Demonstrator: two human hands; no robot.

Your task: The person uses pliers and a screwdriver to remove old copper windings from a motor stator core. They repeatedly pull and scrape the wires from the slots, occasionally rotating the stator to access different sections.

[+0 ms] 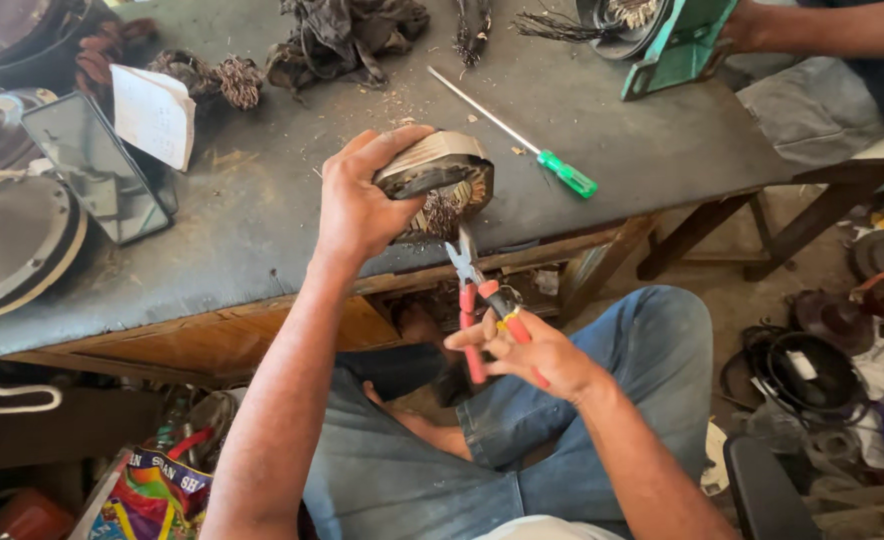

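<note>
My left hand [360,203] grips a round motor stator [440,175] with a beige taped rim and frayed dark copper windings, tilted on its side at the front edge of the dark workbench [262,200]. My right hand [532,352] holds red-handled pliers [480,300] below the bench edge. The grey jaws point up and touch the wire strands hanging from the underside of the stator. My knees in blue jeans are beneath both hands.
A green-handled screwdriver [522,140] lies right of the stator. Bundles of dark wire [347,35] sit at the back. Another person's arm [832,25] rests by a green metal part [677,45]. Round metal covers [12,240] lie left; scrap parts [812,370] on the floor.
</note>
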